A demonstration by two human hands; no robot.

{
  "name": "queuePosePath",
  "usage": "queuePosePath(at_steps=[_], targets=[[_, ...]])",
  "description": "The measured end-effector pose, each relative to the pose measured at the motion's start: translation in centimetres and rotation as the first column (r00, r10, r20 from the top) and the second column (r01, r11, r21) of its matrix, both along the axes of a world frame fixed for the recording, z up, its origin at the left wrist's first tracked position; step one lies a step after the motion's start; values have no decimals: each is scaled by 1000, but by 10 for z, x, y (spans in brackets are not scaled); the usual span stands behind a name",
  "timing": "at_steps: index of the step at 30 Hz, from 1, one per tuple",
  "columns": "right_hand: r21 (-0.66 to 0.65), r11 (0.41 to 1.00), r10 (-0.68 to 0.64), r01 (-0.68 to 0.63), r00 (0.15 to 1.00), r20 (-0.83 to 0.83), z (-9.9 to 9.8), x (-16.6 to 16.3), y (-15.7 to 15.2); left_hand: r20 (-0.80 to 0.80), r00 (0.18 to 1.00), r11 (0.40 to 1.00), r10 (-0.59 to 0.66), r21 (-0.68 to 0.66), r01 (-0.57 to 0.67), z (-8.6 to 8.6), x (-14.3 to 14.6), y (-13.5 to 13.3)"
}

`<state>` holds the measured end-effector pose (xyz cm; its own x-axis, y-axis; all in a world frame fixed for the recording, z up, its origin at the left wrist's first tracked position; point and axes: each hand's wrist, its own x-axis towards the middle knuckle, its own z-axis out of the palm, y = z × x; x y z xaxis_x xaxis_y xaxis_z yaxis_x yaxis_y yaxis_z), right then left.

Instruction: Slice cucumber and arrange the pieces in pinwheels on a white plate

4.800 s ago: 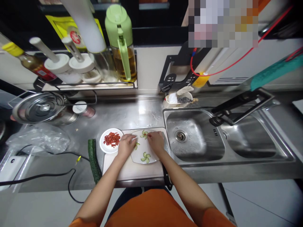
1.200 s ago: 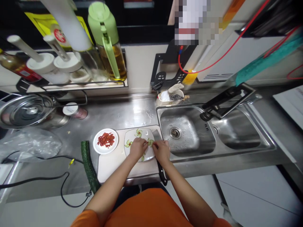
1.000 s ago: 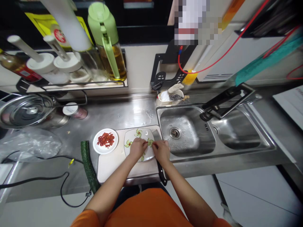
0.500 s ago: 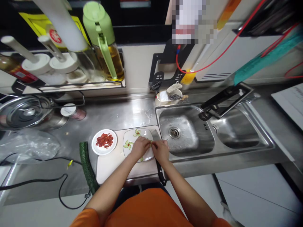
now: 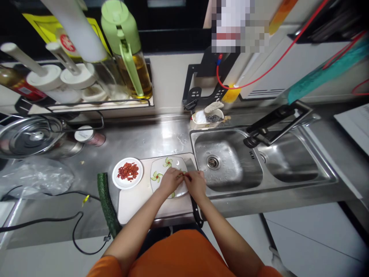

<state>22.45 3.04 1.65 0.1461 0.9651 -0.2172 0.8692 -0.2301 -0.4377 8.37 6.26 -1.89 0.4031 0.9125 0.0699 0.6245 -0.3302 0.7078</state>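
The left hand (image 5: 171,181) and the right hand (image 5: 196,182) were now together above the right part of the plate (image 5: 181,188); almost five seconds earlier, the left had been at its left side and the right at its far side. The fingertips of each hand were drawn together, and the two hands nearly met, while about one second before there was a small gap between them. I could not tell what they grasped. On the plate, the far flower (image 5: 167,162) and the left flower (image 5: 156,176) were now uncovered, with red centres. Left of the plate stood the dish (image 5: 127,185) of red bits (image 5: 128,171); farther left of it lay the cucumber (image 5: 106,202).
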Motion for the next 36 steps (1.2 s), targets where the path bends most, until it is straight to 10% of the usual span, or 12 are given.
queuePosePath(at_steps=[27,36], targets=[[27,1000,5,-5,1000,-1,2,4,-3,36,998,997,48,65,-50,7,-9,-5],[91,994,69,-64,996,-48,10,-6,-21,-13,952,944,306,135,-301,30,-85,-40]])
